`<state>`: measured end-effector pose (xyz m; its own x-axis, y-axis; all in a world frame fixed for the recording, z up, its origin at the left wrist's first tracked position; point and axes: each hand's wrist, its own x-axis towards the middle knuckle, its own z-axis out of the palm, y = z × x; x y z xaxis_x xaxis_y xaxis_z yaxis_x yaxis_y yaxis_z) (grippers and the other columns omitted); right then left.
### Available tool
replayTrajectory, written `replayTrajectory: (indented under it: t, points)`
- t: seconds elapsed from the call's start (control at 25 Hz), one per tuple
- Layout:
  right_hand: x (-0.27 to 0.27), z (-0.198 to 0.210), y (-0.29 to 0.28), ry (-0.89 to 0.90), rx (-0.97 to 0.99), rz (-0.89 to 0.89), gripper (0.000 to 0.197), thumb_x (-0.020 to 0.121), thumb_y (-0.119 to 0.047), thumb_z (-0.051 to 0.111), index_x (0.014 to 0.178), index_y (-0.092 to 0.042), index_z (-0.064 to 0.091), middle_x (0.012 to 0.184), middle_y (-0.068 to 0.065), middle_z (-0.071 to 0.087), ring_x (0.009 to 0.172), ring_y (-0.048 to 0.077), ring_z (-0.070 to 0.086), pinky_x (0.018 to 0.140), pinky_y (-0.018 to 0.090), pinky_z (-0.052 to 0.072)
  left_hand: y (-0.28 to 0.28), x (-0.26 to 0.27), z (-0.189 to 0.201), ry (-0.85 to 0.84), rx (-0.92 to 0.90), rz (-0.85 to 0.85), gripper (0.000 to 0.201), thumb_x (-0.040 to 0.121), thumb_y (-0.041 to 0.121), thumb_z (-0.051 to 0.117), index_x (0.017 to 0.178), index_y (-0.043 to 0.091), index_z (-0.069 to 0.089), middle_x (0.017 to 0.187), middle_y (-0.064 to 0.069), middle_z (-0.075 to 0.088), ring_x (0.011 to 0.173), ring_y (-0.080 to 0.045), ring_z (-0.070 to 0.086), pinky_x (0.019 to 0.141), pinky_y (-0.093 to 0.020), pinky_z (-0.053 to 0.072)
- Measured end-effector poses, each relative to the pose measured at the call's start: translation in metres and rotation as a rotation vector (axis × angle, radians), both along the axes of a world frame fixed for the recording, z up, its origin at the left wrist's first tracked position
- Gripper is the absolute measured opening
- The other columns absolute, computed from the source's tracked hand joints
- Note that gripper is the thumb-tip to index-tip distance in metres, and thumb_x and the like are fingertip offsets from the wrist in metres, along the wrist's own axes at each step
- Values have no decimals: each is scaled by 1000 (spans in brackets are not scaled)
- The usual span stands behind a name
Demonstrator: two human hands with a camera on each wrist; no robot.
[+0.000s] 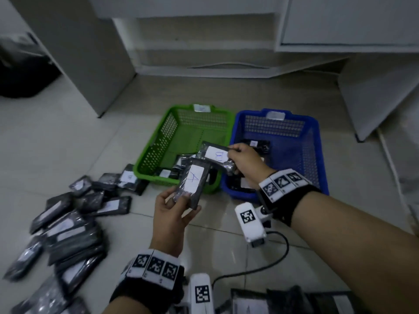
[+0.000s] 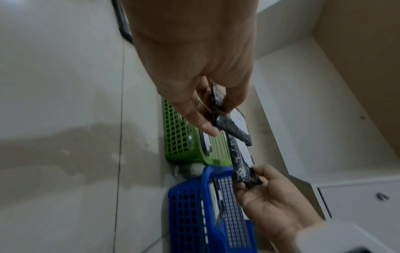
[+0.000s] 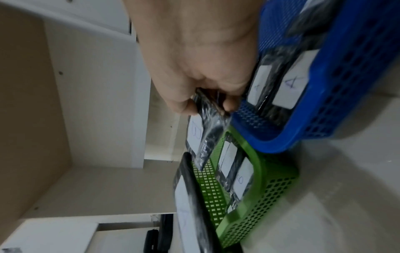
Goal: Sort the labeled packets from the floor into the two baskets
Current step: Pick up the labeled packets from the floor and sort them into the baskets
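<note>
At six o'clock of the green basket [image 1: 158,141] and blue basket [image 1: 315,155], the left hand [image 1: 172,214] pinches the "A" packet [image 1: 191,180] and the right hand [image 1: 244,162] the "B" packet [image 1: 215,155], both seemingly light, slick, pliable film, best gripped at an end.

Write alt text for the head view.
Left hand holds packet A, right hand holds packet B, both over the green basket beside the blue basket. More packets lie on the floor.
</note>
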<state>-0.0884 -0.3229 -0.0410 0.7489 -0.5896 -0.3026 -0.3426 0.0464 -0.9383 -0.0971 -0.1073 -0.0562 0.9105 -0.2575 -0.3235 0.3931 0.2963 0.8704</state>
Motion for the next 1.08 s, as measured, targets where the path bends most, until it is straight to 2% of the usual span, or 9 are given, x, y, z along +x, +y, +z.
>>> replayTrajectory:
  t: [0.2,0.36,0.44,0.6,0.76,0.84,0.92,1.0,1.08]
  points:
    - [61,-22,31,148,-232,385,26,89,-10,62,114,-6,65,83,5,65,57,20,58,66,41,55,28,36,-3,17,-15,185,24,90,2,56,110,15,49,107,-20,61,85,-23,63,66,-30,57]
    - [54,-30,36,107,-353,302,25,88,-5,60,109,-14,70,89,9,69,74,26,66,78,38,57,22,58,-4,-8,-43,165,27,91,0,52,111,18,53,105,-17,61,88,-25,61,67,-27,57]
    - [34,-25,26,2,-345,172,21,86,-3,60,98,-15,72,91,9,70,80,22,65,80,35,55,6,61,-2,-16,-36,99,28,92,0,51,114,17,55,103,-13,63,86,-22,63,66,-27,57]
    - [-46,-21,-18,2,-418,-49,16,85,-4,60,88,-14,71,88,-1,68,79,13,62,62,12,48,-52,52,-3,-19,2,-82,37,90,-6,49,122,11,55,103,-12,64,90,-25,65,74,-32,58]
    - [-134,-34,-53,119,-657,-124,19,80,0,63,83,-17,70,88,7,68,85,21,62,76,31,51,-111,33,-14,-79,98,-243,37,88,-2,59,119,14,45,86,-12,63,85,-25,65,75,-35,58]
    - [-163,-39,-62,144,-776,-141,19,77,4,65,82,-13,71,83,7,65,87,24,55,75,26,43,-142,24,-21,-127,178,-288,28,86,0,62,102,16,44,82,-12,62,83,-27,64,71,-36,58]
    - [-187,-42,-69,171,-897,-142,18,76,4,67,82,-13,72,80,7,63,88,26,51,74,19,34,-171,14,-30,-179,274,-348,27,85,1,63,90,20,45,91,-18,64,85,-31,65,72,-39,58]
    - [-208,-47,-73,178,-936,-106,17,77,3,68,82,-12,74,82,8,64,88,27,51,74,19,34,-193,10,-42,-242,373,-416,23,84,1,63,94,18,51,105,-23,65,90,-31,65,81,-43,56]
    - [-225,-51,-74,147,-874,-59,19,81,4,64,91,-10,74,90,10,62,90,25,54,81,22,41,-207,10,-47,-447,621,-590,27,85,5,61,112,13,60,113,-19,66,101,-30,63,92,-41,51]
